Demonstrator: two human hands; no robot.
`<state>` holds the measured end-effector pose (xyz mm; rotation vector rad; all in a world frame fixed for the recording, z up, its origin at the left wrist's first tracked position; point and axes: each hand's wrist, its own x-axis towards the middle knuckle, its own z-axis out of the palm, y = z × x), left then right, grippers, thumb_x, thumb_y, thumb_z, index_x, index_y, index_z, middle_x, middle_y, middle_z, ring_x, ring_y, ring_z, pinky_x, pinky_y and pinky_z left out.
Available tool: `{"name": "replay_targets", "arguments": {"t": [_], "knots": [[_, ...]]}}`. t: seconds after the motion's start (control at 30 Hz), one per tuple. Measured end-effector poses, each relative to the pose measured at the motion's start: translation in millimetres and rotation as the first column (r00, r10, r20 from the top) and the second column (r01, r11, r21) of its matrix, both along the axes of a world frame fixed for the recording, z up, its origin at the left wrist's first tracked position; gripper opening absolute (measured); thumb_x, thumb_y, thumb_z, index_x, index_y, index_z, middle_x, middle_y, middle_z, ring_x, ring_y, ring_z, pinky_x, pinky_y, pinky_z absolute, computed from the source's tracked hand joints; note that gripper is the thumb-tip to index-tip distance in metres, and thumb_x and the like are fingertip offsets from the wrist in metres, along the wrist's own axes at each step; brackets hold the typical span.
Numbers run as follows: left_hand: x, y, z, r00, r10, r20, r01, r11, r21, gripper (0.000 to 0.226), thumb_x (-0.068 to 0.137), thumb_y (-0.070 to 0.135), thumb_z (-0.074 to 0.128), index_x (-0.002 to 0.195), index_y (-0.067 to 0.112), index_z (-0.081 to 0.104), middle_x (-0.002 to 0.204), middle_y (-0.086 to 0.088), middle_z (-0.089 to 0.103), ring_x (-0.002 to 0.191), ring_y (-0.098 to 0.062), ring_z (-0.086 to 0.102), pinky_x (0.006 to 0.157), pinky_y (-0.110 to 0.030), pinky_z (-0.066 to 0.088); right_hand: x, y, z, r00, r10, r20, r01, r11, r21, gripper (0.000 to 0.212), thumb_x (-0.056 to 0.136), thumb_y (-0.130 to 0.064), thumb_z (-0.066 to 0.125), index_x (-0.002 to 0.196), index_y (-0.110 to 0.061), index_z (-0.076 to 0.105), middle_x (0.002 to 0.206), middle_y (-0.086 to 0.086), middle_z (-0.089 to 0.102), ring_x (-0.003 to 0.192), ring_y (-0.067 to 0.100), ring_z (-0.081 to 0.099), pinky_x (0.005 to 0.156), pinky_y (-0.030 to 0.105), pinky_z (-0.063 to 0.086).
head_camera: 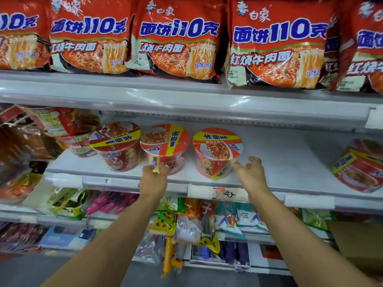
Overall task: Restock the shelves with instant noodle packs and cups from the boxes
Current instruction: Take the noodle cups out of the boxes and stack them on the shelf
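Observation:
Three red and yellow instant noodle cups stand in a row on the white middle shelf (279, 154). My left hand (154, 179) touches the lower front of the middle cup (165, 146), its fingertips against the cup's side. My right hand (251, 172) hovers just right of the right cup (216, 152), fingers loosely spread and holding nothing. The left cup (117, 145) stands tilted beside the middle one. Another cup (361, 170) lies on its side at the shelf's far right.
Large red noodle multipacks (176, 38) fill the upper shelf. More cups and wrapped packs (58, 125) crowd the middle shelf's left end. Snack bags (196, 220) hang on the shelves below. A cardboard box (358, 243) sits at the lower right. A price tag (219, 192) marks the shelf edge.

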<state>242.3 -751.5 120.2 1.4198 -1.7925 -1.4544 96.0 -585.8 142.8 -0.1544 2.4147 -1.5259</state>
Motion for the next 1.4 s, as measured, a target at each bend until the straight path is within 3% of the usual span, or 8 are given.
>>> {"name": "replay_targets", "arguments": {"t": [0.23, 0.33, 0.63, 0.9, 1.0, 1.13, 1.23, 1.4], "knots": [[-3.1, 35.5, -3.9, 0.893, -0.403, 0.202, 0.434, 0.889, -0.145, 0.051, 0.09, 0.029, 0.062, 0.134, 0.01, 0.042, 0.126, -0.013, 0.057, 0.106, -0.027, 0.055, 0.088, -0.033, 0.045, 32.8, 46.4, 3.8, 0.968, 0.214, -0.128, -0.156, 0.919, 0.362, 0.074, 0.085, -0.029, 0.069, 0.145, -0.014, 0.028, 0.143, 0.011, 0.035, 0.134, 0.029, 0.029, 0.107, 0.037, 0.03], [-13.7, 57.8, -6.5, 0.796, -0.536, 0.282, 0.595, 0.777, -0.204, 0.057, 0.089, 0.029, 0.065, 0.136, 0.011, 0.039, 0.133, -0.014, 0.053, 0.119, -0.028, 0.052, 0.093, -0.033, 0.044, 44.4, 74.9, 1.3, 0.953, 0.269, -0.138, -0.175, 0.863, 0.473, 0.077, 0.085, -0.028, 0.068, 0.146, -0.013, 0.025, 0.144, 0.011, 0.032, 0.135, 0.029, 0.024, 0.108, 0.034, 0.026], [-51.4, 153.6, -23.6, 0.464, -0.771, 0.435, 0.886, 0.412, -0.215, 0.062, 0.087, 0.028, 0.065, 0.139, 0.012, 0.036, 0.132, -0.014, 0.051, 0.115, -0.03, 0.053, 0.091, -0.035, 0.046, 71.5, 179.8, -26.2, 0.973, 0.209, -0.095, -0.094, 0.739, 0.667, 0.08, 0.084, -0.033, 0.066, 0.148, -0.014, 0.022, 0.149, 0.013, 0.027, 0.136, 0.03, 0.023, 0.109, 0.029, 0.02], [-72.3, 264.7, -43.7, 0.203, -0.827, 0.524, 0.978, 0.15, -0.142, 0.063, 0.087, 0.03, 0.065, 0.139, 0.013, 0.034, 0.141, -0.012, 0.043, 0.123, -0.029, 0.047, 0.094, -0.034, 0.043, 88.7, 299.0, -49.1, 0.999, 0.049, -0.013, -0.024, 0.692, 0.721, 0.069, 0.081, -0.038, 0.063, 0.139, -0.013, 0.034, 0.141, 0.01, 0.039, 0.13, 0.028, 0.034, 0.107, 0.032, 0.028], [-79.0, 317.4, -50.9, 0.147, -0.843, 0.517, 0.989, 0.107, -0.106, 0.065, 0.086, 0.028, 0.066, 0.14, 0.013, 0.034, 0.142, -0.013, 0.043, 0.125, -0.029, 0.046, 0.097, -0.034, 0.042, 92.4, 348.2, -59.6, 1.0, 0.02, -0.008, -0.008, 0.676, 0.737, 0.081, 0.075, -0.057, 0.038, 0.143, -0.014, 0.029, 0.145, 0.009, 0.036, 0.132, 0.026, 0.033, 0.106, 0.029, 0.024], [-89.6, 392.7, -67.2, 0.034, -0.843, 0.537, 0.999, 0.007, -0.053, 0.065, 0.088, 0.029, 0.064, 0.142, 0.012, 0.033, 0.139, -0.011, 0.044, 0.121, -0.027, 0.048, 0.097, -0.035, 0.043, 91.6, 422.2, -74.5, 1.0, -0.004, 0.024, -0.014, 0.677, 0.736, 0.061, 0.092, -0.038, 0.052, 0.144, -0.016, 0.029, 0.148, 0.004, 0.033, 0.136, 0.021, 0.028, 0.106, 0.025, 0.019], [-97.7, 444.7, -81.1, -0.032, -0.839, 0.543, 0.999, -0.047, -0.014, 0.069, 0.087, 0.033, 0.064, 0.144, 0.014, 0.03, 0.141, -0.01, 0.043, 0.123, -0.026, 0.047, 0.093, -0.031, 0.043, 92.3, 475.2, -92.4, 0.997, -0.036, 0.072, -0.029, 0.67, 0.742, 0.069, 0.087, -0.046, 0.048, 0.146, -0.016, 0.029, 0.148, 0.005, 0.034, 0.138, 0.021, 0.026, 0.109, 0.027, 0.018], [-107.6, 514.2, -103.6, -0.062, -0.843, 0.534, 0.997, -0.072, 0.002, 0.07, 0.082, 0.033, 0.069, 0.141, 0.015, 0.035, 0.138, -0.011, 0.046, 0.126, -0.026, 0.045, 0.1, -0.035, 0.042, 94.6, 548.8, -117.5, 0.974, -0.193, 0.117, 0.05, 0.691, 0.721, 0.063, 0.086, -0.032, 0.062, 0.139, -0.009, 0.037, 0.145, 0.012, 0.033, 0.136, 0.029, 0.027, 0.107, 0.028, 0.024]]}}
